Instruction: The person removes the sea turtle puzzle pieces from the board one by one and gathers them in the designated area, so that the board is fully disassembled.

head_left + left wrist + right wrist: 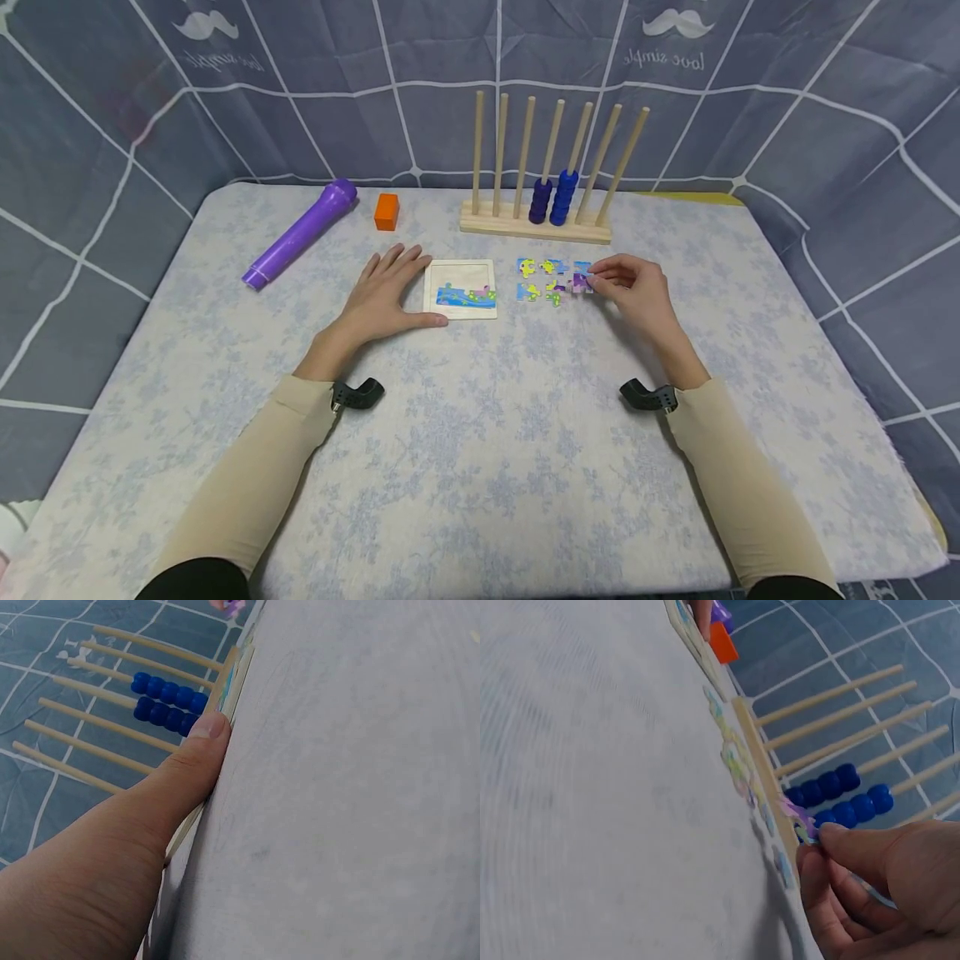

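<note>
A square wooden puzzle frame (460,314) lies on the table, with joined blue and pink pieces along the lower part of its tray. My left hand (386,296) rests at its left side, fingers spread and thumb straight along the near edge; in the left wrist view the thumb (196,754) touches that edge. My right hand (637,296) pinches a purple puzzle piece (581,283) between thumb and fingertips. The right wrist view shows this piece (799,817) raised over the table. Several loose puzzle pieces (528,292) lie between the frame and the right hand.
Behind the pieces stands a wooden peg rack (536,227) with upright rods, two of them carrying blue beads (564,198). An orange block (386,212) and a purple tube-like object (300,236) lie at the back left. A grey tiled-pattern cloth (315,125) hangs around the table.
</note>
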`<state>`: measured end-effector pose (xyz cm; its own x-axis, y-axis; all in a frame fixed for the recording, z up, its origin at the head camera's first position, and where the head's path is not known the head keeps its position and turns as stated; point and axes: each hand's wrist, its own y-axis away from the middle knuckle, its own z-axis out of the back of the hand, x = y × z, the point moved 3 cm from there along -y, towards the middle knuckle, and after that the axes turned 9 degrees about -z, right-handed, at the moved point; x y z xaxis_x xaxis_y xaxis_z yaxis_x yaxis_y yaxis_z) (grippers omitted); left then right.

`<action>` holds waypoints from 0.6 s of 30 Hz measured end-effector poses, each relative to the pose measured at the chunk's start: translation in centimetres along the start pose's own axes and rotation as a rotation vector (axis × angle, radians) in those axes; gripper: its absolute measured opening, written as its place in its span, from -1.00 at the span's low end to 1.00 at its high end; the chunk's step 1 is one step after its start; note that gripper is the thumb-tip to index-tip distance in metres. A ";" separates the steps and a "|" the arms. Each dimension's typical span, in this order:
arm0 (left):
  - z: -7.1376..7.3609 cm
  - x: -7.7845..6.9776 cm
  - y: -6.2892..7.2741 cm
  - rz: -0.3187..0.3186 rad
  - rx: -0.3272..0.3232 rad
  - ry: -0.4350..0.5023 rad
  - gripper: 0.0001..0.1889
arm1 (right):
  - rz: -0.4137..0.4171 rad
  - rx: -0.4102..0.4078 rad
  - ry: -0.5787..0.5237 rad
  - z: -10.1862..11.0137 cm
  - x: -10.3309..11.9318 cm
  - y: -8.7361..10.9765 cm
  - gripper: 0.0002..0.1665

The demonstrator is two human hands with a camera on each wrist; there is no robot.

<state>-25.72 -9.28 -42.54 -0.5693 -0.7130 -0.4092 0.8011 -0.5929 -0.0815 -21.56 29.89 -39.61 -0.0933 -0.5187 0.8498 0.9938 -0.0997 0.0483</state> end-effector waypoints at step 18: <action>0.1 -0.1 0.0 0.008 0.010 0.007 0.18 | 0.099 0.026 0.235 0.0 -2.0 0.2 -0.65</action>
<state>-25.72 -9.24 -42.41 -0.5616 -0.7153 -0.4159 0.8037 -0.5910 -0.0688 -21.23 30.89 -41.26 -0.0035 -0.7084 0.7058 0.9997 -0.0183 -0.0134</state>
